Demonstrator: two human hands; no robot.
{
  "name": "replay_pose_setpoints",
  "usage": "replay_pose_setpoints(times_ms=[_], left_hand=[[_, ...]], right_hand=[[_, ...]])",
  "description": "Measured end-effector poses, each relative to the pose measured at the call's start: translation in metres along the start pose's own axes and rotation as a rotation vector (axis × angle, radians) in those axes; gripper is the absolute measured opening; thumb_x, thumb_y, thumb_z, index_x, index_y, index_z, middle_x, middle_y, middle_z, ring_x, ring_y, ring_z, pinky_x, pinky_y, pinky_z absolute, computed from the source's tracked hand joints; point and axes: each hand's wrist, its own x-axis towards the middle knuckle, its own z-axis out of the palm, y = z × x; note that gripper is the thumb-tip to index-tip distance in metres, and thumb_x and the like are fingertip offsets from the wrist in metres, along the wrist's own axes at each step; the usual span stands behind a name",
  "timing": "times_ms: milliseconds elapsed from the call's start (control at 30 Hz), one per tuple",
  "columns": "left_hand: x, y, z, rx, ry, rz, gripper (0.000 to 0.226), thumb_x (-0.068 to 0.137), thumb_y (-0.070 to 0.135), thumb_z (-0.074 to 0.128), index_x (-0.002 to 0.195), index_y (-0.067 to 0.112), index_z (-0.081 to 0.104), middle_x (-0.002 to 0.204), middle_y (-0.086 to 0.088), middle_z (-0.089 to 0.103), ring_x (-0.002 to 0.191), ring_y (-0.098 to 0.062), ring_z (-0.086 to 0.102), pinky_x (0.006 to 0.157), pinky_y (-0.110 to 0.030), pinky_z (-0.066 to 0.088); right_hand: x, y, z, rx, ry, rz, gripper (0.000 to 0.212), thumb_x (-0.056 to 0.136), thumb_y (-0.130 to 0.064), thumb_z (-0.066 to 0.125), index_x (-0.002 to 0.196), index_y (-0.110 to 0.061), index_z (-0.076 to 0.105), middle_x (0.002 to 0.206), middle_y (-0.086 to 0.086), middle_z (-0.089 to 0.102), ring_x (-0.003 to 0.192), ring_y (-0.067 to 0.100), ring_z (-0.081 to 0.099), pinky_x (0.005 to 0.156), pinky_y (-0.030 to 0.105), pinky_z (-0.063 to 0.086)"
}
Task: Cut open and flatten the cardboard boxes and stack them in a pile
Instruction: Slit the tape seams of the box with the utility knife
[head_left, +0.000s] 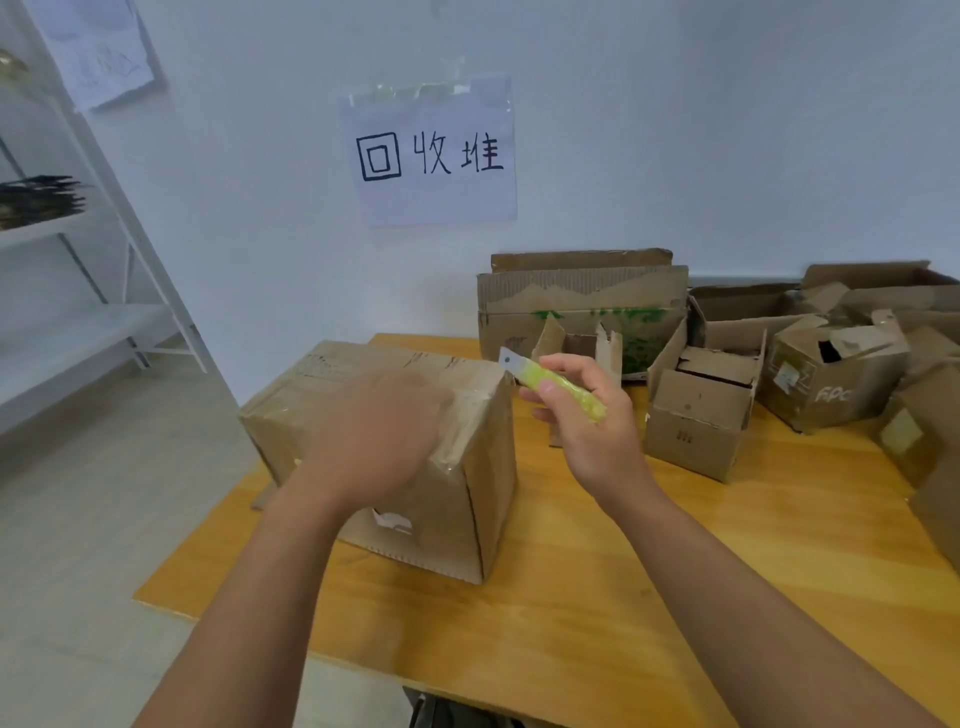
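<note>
So the taped box (395, 447) you're working on sits at the left end of the counter (597, 597), standing closed, with shiny tape over its top and a torn label low on the near face. Your left hand (384, 436) rests on the top near the right edge; it's motion-blurred, but the fingers look laid out fairly flat on the tape, not wrapped around anything. Your right hand (582, 415) is just off the box's top right corner, fingers curled around a yellow-green utility knife (558, 382). The blade (508, 360) is out and points up and left, right by that corner; can't tell if it's actually touching the cardboard.

Behind the knife there's a big open box with green print (582, 317) against the wall, with a smaller box, flaps up, in front of it. To the right of your knife hand sits a small brown box (698, 415) with its flaps half open, then a box with pale lettering on its side (831, 379), and more open boxes crowd the right edge.

On the wall above hangs a paper sign (431, 156) with handwritten characters, taped along its top. A white shelf rack (104, 249) stands off to the left on the pale floor.
</note>
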Motion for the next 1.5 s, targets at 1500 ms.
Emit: replay_pose_setpoints(times_ms=[1500], left_hand=[[0.018, 0.038, 0.009, -0.078, 0.121, -0.022, 0.041, 0.083, 0.039, 0.021, 0.1, 0.022, 0.054, 0.089, 0.005, 0.056, 0.078, -0.015, 0.05, 0.068, -0.035, 0.043]], right_hand=[[-0.04, 0.005, 0.012, -0.122, 0.048, 0.029, 0.031, 0.091, -0.015, 0.067, 0.106, -0.041, 0.06, 0.097, -0.019, 0.066, 0.082, 0.012, 0.063, 0.069, 0.034, 0.054]])
